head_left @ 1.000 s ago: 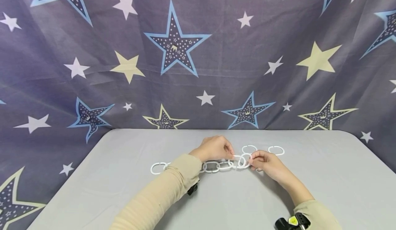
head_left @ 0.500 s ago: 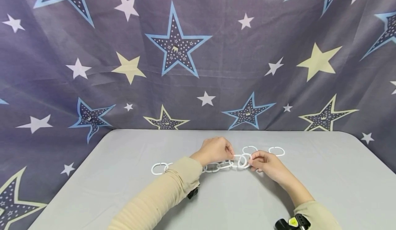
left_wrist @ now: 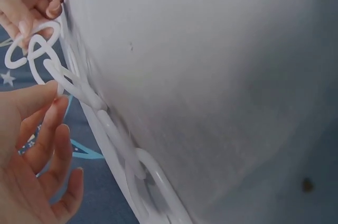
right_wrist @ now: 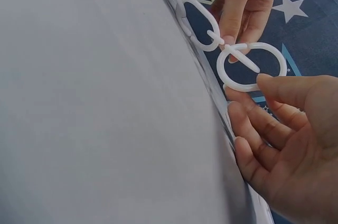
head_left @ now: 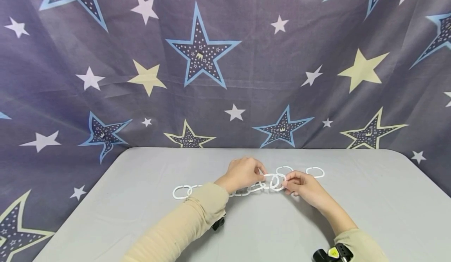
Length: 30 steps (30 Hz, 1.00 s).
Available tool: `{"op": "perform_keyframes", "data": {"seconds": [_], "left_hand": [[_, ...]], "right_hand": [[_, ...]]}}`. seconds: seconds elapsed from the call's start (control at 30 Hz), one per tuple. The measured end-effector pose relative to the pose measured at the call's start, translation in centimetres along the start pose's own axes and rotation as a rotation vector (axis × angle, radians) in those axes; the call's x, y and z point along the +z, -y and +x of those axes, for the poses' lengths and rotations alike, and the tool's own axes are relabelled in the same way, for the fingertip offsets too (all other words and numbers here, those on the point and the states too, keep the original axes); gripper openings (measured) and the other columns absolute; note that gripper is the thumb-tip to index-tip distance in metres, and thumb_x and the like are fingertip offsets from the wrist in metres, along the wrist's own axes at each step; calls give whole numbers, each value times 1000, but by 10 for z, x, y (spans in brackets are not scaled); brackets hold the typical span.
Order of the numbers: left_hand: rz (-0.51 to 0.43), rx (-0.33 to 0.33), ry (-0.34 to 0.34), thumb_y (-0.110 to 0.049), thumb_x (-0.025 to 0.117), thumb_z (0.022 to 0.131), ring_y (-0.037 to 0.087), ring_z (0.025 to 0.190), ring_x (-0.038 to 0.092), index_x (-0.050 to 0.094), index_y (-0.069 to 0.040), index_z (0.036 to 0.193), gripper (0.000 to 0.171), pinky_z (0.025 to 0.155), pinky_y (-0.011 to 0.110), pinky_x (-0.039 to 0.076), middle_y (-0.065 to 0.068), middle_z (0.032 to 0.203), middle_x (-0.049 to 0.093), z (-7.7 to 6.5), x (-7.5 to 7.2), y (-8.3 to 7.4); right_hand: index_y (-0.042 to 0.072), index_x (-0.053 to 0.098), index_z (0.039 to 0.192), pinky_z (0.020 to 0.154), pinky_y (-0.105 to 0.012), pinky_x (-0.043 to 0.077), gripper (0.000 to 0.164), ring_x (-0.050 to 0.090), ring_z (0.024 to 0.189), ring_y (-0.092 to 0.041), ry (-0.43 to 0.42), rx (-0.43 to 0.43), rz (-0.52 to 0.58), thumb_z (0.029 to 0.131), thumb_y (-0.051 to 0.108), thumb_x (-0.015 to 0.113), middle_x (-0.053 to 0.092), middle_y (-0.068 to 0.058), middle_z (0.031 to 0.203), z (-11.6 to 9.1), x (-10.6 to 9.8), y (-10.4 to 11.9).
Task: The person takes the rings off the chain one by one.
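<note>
My left hand [head_left: 244,172] pinches a white oval plastic chain link [right_wrist: 245,61] between thumb and fingertips. This link belongs to a white chain [head_left: 255,188], which runs left across the table, partly hidden behind the left forearm. With thumb and forefinger, my right hand [head_left: 304,185] pinches another white link [right_wrist: 219,68]. In the head and right wrist views the two held links cross, one passing through the other's loop. The left wrist view shows both hands close together and the chain [left_wrist: 119,139] trailing away; whether the right link's gap is closed is hard to tell.
A loose white link [head_left: 284,167] lies just behind the hands, and a second loose link [head_left: 315,168] lies behind the right hand. The grey cloth-covered table [head_left: 267,230] ends at a star-patterned curtain [head_left: 246,78].
My left hand has raised its link slightly, and the chain beside it has shifted a little. The right hand stays nearly in place, still pinching its link.
</note>
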State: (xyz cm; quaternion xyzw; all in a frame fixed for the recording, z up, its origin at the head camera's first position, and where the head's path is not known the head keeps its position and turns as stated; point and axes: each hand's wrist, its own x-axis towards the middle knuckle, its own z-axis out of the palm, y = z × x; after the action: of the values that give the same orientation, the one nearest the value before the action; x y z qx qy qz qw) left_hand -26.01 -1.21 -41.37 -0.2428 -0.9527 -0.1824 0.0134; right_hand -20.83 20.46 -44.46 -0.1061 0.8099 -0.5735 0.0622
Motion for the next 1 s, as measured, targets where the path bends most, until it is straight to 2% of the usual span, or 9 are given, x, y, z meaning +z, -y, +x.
{"op": "perform_keyframes", "data": {"seconds": [0.3,0.6,0.83,1.0], "left_hand": [[-38,-25,-69,-33,79,83,2,69,53,78,-32,87,5,68,29,43,-21,73,61,-6,0,-1],[-33,-41,-121,-34,77,83,2,68,54,78,-32,89,6,65,28,43,-23,72,62,-13,-2,0],[-67,-67,-137,-35,77,84,3,68,54,77,-31,87,4,66,31,42,-22,71,60,-20,-1,4],[-52,-90,-136,-36,77,84,4,67,54,77,-32,86,4,65,32,42,-22,70,59,-24,-3,4]], "right_hand": [[-8,58,103,60,-24,49,18,63,72,-16,-2,-32,-20,94,7,63,68,-9,82,0,1,3],[-7,59,103,63,-27,52,19,62,73,-18,3,-45,-30,94,8,64,67,-12,81,0,4,11],[-7,59,102,63,-28,52,18,63,73,-19,1,-59,-39,94,9,65,67,-12,80,-1,6,13],[-5,60,101,62,-28,52,17,63,73,-20,-1,-72,-52,94,10,66,67,-11,80,-1,8,17]]}}
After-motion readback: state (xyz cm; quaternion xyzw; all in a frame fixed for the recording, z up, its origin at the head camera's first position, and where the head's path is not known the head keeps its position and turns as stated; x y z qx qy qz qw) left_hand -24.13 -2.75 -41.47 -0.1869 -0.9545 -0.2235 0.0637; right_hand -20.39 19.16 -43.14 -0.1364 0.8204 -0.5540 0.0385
